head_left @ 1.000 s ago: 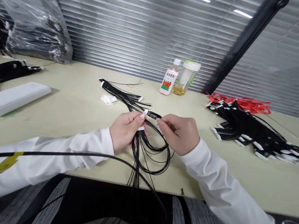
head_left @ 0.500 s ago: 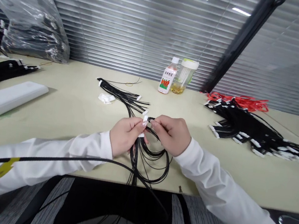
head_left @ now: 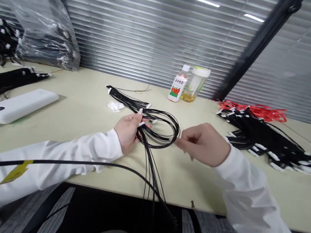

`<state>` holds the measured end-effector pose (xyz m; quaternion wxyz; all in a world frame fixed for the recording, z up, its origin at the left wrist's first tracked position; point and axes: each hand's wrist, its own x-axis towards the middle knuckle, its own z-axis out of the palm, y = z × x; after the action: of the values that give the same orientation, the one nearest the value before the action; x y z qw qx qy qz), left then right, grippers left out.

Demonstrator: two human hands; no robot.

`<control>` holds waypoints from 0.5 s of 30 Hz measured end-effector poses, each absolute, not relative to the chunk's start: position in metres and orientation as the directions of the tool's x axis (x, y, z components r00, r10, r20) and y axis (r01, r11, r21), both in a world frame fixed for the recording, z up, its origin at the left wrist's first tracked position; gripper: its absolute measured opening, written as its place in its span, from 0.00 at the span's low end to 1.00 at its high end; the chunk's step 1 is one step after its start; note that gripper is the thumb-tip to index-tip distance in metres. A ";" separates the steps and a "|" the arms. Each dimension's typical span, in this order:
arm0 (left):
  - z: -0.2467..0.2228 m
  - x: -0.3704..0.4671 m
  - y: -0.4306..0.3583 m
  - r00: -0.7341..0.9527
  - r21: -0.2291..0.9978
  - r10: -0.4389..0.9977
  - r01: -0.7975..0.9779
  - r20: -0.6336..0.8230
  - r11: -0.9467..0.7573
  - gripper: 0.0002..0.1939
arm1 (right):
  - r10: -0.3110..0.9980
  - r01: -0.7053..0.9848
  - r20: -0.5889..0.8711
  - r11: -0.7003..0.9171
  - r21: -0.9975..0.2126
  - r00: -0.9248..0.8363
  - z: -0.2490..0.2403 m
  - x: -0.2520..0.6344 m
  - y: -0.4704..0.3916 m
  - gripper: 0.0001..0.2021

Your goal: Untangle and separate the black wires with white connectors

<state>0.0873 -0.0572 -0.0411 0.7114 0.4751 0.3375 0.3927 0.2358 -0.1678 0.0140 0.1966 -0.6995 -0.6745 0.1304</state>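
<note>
Yellow liquid (head_left: 188,97) in clear cup (head_left: 197,81)

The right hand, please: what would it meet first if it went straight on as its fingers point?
The right hand would probably meet the coil first; whether they already touch is unclear.

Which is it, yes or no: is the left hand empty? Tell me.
No, the left hand holds the looped black cables between thumb and fingers.

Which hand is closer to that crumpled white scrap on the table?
The left. The left hand is just to the near side and right of the crumpled white scrap; the right hand is farther right, beyond the cable loop.
</note>
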 end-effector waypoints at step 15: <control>-0.045 0.088 -0.056 0.539 0.967 0.841 -0.191 -0.039 0.167 0.12 | 0.981 0.164 0.105 0.078 -0.983 0.164 -0.035 0.193 -0.146 0.18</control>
<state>0.0882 -0.0559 -0.0446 0.6995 0.5294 0.3072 0.3688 0.1932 -0.1456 -0.0354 0.5230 -0.5555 -0.5153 0.3903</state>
